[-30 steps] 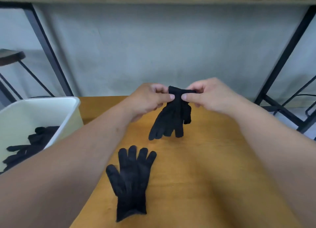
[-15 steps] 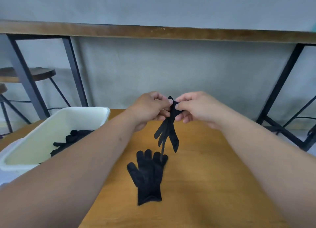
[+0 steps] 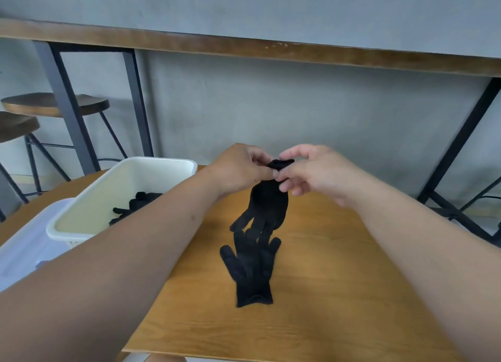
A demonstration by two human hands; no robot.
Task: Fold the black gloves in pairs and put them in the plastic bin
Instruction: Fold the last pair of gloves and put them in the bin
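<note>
On the wooden table (image 3: 325,294) stands a white plastic bin (image 3: 151,169) holding folded black gloves (image 3: 135,205), beside a flat glove (image 3: 250,269), above which left hand (image 3: 238,169) and right hand (image 3: 314,171) pinch a hanging glove's (image 3: 267,204) cuff.

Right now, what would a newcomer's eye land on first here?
Both hands, the left hand and right hand, pinch the cuff of a hanging black glove at centre. A second glove lies flat on the wooden table beneath it. More gloves sit in the white bin at left.
</note>
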